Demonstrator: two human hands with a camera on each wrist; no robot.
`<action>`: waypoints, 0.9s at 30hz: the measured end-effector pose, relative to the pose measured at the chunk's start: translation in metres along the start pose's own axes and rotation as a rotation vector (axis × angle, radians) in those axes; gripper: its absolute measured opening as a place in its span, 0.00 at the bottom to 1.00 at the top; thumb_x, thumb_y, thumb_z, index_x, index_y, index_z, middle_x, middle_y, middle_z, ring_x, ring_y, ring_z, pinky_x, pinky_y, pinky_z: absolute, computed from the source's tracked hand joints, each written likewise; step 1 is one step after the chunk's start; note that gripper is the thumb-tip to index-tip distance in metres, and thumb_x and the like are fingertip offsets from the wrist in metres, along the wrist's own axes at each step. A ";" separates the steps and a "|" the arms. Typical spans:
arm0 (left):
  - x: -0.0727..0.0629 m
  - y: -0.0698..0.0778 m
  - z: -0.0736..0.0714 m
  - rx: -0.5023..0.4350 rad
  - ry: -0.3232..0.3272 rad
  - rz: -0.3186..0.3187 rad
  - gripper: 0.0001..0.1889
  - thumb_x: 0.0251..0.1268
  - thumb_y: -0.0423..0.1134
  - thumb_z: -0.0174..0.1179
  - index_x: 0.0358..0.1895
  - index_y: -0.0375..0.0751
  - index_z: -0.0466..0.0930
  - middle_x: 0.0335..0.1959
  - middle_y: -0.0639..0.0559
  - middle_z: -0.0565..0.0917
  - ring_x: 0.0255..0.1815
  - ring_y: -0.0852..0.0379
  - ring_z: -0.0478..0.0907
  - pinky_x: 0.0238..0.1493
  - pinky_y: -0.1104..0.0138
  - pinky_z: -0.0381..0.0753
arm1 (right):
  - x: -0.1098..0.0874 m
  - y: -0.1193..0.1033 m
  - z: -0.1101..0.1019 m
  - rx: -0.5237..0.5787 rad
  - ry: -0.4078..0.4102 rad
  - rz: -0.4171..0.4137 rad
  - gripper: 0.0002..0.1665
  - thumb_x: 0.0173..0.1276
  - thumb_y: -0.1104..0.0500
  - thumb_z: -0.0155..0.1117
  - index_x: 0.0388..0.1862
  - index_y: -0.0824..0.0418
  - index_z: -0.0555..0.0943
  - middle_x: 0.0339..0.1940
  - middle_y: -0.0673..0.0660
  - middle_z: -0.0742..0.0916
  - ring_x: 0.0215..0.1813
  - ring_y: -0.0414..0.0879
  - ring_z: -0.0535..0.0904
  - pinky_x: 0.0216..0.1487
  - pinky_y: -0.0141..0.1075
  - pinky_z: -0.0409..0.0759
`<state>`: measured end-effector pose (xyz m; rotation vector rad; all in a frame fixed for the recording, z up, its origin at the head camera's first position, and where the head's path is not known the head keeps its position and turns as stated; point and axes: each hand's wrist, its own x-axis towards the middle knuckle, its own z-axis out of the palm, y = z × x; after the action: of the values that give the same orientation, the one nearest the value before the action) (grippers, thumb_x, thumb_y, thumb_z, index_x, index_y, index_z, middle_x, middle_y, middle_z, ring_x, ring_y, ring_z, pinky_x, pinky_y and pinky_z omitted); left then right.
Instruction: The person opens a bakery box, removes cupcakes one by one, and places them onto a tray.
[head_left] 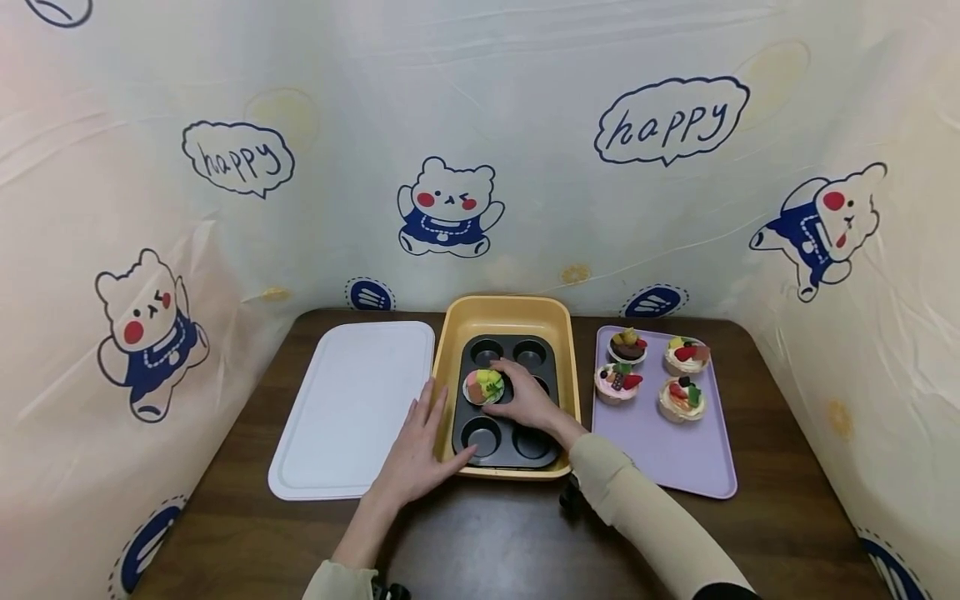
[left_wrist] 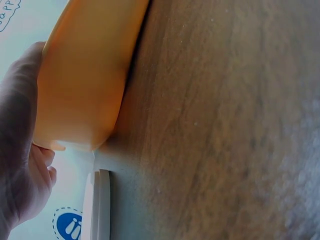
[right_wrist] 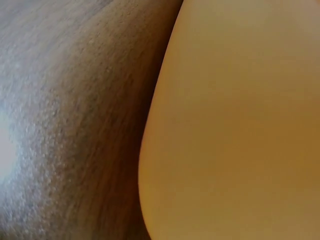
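My right hand (head_left: 531, 398) reaches over the dark muffin tin (head_left: 504, 454) and holds a cupcake (head_left: 483, 387) topped with green, yellow and pink fruit between thumb and fingers. The cupcake is at the left cup of the middle row; whether it touches the cup is hidden. The tin sits inside a yellow tray (head_left: 566, 333). At that tray's left front edge, my left hand (head_left: 417, 458) lies with fingers spread, against the rim. The left wrist view shows the left hand (left_wrist: 20, 150) beside the outer wall of the yellow tray (left_wrist: 85, 75). Only tray wall (right_wrist: 235, 130) and table appear in the right wrist view.
A white tray (head_left: 352, 408) lies on the left of the brown table (head_left: 495, 542). On the right, a purple tray (head_left: 667, 454) bears several fruit-topped cupcakes, one with a dark top (head_left: 627, 346). A printed cloth (head_left: 517, 108) hangs around the back and sides.
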<state>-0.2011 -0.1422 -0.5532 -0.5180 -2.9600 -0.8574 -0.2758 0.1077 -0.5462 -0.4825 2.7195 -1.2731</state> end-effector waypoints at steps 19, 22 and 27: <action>0.000 0.001 0.001 -0.017 0.000 -0.025 0.59 0.65 0.70 0.69 0.92 0.49 0.50 0.95 0.47 0.40 0.92 0.29 0.51 0.87 0.33 0.62 | -0.003 -0.002 0.000 0.126 0.109 -0.077 0.39 0.63 0.59 0.86 0.70 0.61 0.77 0.69 0.64 0.89 0.74 0.62 0.82 0.78 0.64 0.77; 0.000 0.002 0.000 -0.014 -0.004 -0.027 0.59 0.65 0.70 0.69 0.92 0.49 0.50 0.96 0.47 0.40 0.92 0.29 0.51 0.87 0.33 0.62 | -0.003 -0.003 -0.002 0.164 0.108 -0.085 0.39 0.64 0.61 0.85 0.71 0.60 0.76 0.71 0.63 0.88 0.75 0.60 0.82 0.79 0.60 0.78; 0.000 0.002 0.001 -0.004 0.003 -0.024 0.59 0.65 0.70 0.69 0.92 0.49 0.50 0.96 0.48 0.40 0.92 0.28 0.52 0.86 0.32 0.63 | -0.003 -0.004 -0.004 0.227 0.117 -0.088 0.39 0.64 0.63 0.85 0.71 0.57 0.76 0.68 0.62 0.86 0.64 0.57 0.87 0.70 0.53 0.85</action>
<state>-0.2004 -0.1403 -0.5534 -0.4816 -2.9685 -0.8651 -0.2728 0.1098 -0.5407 -0.5223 2.6243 -1.6575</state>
